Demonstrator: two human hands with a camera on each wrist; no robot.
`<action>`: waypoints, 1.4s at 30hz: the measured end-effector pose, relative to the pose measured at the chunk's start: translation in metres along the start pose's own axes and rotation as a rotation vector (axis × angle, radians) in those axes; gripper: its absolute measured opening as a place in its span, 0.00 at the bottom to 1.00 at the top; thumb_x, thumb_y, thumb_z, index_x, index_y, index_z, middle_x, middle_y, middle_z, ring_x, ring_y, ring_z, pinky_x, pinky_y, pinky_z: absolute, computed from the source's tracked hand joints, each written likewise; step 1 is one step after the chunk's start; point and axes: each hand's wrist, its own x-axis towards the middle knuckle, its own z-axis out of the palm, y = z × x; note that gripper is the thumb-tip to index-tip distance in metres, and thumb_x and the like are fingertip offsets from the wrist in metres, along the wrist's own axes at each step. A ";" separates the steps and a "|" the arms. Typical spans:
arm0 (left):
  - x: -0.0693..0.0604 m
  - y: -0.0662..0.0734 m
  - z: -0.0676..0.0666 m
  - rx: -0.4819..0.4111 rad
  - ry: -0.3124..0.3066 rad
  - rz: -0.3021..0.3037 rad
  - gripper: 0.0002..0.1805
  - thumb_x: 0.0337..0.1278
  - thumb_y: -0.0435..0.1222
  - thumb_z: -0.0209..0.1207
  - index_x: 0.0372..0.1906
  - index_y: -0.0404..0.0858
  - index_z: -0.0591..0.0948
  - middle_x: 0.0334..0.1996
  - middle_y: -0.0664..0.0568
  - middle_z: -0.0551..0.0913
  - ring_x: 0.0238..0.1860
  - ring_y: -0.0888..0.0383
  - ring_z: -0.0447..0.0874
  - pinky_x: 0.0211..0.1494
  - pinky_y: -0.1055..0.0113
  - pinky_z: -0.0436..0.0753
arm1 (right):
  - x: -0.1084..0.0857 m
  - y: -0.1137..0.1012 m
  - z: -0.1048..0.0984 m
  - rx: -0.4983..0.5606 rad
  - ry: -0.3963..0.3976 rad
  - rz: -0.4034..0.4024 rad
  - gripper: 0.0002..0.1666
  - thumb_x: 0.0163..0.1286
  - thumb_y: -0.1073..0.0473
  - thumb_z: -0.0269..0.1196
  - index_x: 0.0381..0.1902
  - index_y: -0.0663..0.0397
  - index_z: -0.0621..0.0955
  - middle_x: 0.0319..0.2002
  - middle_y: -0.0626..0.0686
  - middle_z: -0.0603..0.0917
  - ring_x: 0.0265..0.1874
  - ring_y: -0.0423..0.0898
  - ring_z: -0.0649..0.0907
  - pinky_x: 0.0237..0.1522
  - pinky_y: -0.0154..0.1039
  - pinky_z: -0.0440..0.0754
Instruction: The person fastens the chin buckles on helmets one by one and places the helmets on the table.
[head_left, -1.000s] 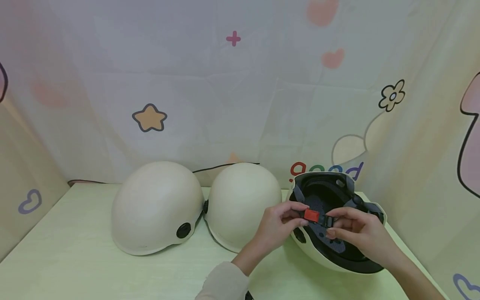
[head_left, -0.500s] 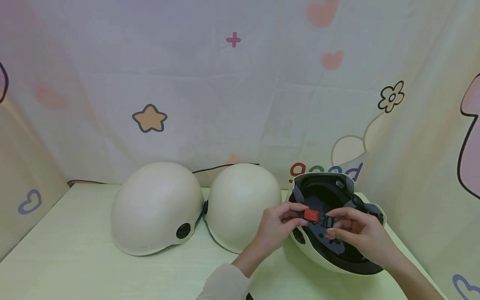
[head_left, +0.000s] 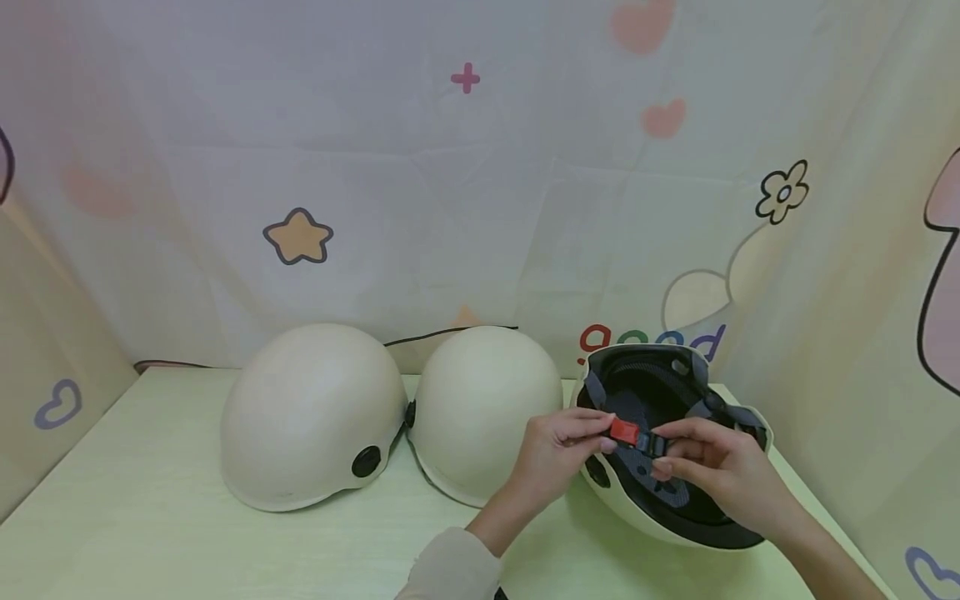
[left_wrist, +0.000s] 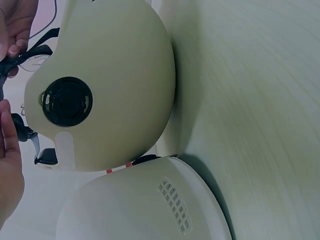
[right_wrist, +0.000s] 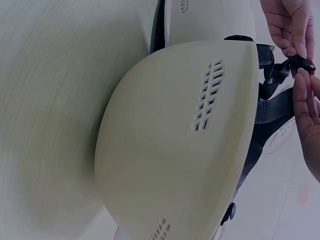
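A white helmet (head_left: 628, 500) lies upside down at the right, its black lining and straps facing up. Over its opening, my left hand (head_left: 551, 450) pinches the red end of the chin-strap buckle (head_left: 624, 431) between thumb and fingers. Opposite it, my right hand (head_left: 720, 467) pinches the black half of the buckle (head_left: 655, 445) with its strap. The two halves meet; whether they are latched cannot be told. In the right wrist view the webbing strap (right_wrist: 274, 107) runs from the helmet edge to the right hand, and the red part is mostly covered by fingers.
Two more white helmets, one at the left (head_left: 315, 417) and one in the middle (head_left: 487, 400), stand dome up, touching each other. All three rest on a pale green table (head_left: 150, 533). A printed cloth (head_left: 420, 167) hangs behind, with a dark cord along the table's back edge.
The red end and the black half of the buckle have come closer together, the gap between them narrowing. Both hands have otherwise barely moved, and the helmets stay put.
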 end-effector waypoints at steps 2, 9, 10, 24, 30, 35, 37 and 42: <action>0.000 0.000 0.000 0.025 -0.002 0.024 0.15 0.45 0.25 0.63 0.43 0.27 0.81 0.39 0.41 0.83 0.34 0.56 0.81 0.33 0.79 0.77 | 0.000 -0.001 0.001 -0.011 0.006 0.003 0.17 0.53 0.80 0.61 0.42 0.75 0.74 0.26 0.50 0.83 0.25 0.42 0.84 0.30 0.31 0.81; 0.000 0.000 0.000 0.066 -0.023 0.075 0.15 0.47 0.26 0.62 0.45 0.28 0.81 0.37 0.42 0.82 0.32 0.59 0.78 0.28 0.79 0.74 | 0.001 -0.002 0.001 -0.017 0.014 0.002 0.16 0.53 0.79 0.61 0.42 0.75 0.75 0.26 0.50 0.83 0.24 0.42 0.84 0.29 0.31 0.81; 0.000 -0.001 0.000 0.074 -0.027 0.081 0.16 0.47 0.26 0.62 0.45 0.28 0.81 0.37 0.42 0.81 0.32 0.58 0.78 0.27 0.79 0.74 | 0.001 -0.002 0.001 -0.016 0.013 0.000 0.16 0.53 0.79 0.61 0.42 0.75 0.75 0.26 0.50 0.83 0.24 0.42 0.84 0.29 0.31 0.81; 0.002 0.002 -0.002 0.086 -0.074 0.117 0.15 0.48 0.25 0.61 0.45 0.26 0.80 0.36 0.40 0.80 0.31 0.52 0.82 0.32 0.77 0.78 | 0.001 -0.003 0.002 -0.041 0.004 -0.025 0.17 0.51 0.80 0.62 0.41 0.72 0.75 0.25 0.50 0.83 0.22 0.42 0.83 0.27 0.34 0.81; 0.002 0.001 -0.001 0.121 -0.100 0.178 0.14 0.47 0.25 0.62 0.43 0.26 0.81 0.35 0.41 0.80 0.31 0.54 0.81 0.32 0.77 0.78 | 0.001 -0.004 0.003 -0.035 -0.016 -0.012 0.16 0.51 0.80 0.62 0.40 0.72 0.74 0.24 0.50 0.83 0.22 0.42 0.83 0.27 0.33 0.81; 0.004 0.004 0.001 0.107 -0.128 0.172 0.14 0.48 0.26 0.62 0.44 0.26 0.81 0.35 0.42 0.80 0.32 0.59 0.78 0.31 0.77 0.77 | 0.004 -0.006 0.002 -0.019 -0.031 -0.039 0.18 0.51 0.81 0.62 0.41 0.70 0.74 0.25 0.51 0.83 0.23 0.43 0.83 0.28 0.34 0.81; 0.005 0.006 0.001 0.077 -0.116 0.145 0.14 0.48 0.25 0.62 0.44 0.27 0.81 0.35 0.42 0.80 0.31 0.60 0.78 0.31 0.77 0.77 | 0.005 -0.007 0.000 -0.023 -0.024 -0.056 0.19 0.50 0.81 0.62 0.41 0.70 0.74 0.25 0.51 0.83 0.23 0.43 0.83 0.28 0.33 0.81; 0.005 0.007 0.001 0.111 -0.127 0.130 0.14 0.48 0.26 0.62 0.44 0.28 0.81 0.35 0.43 0.80 0.31 0.61 0.76 0.30 0.78 0.77 | 0.004 -0.008 -0.001 -0.023 -0.034 -0.044 0.19 0.50 0.81 0.62 0.41 0.70 0.74 0.25 0.51 0.83 0.23 0.43 0.83 0.29 0.31 0.81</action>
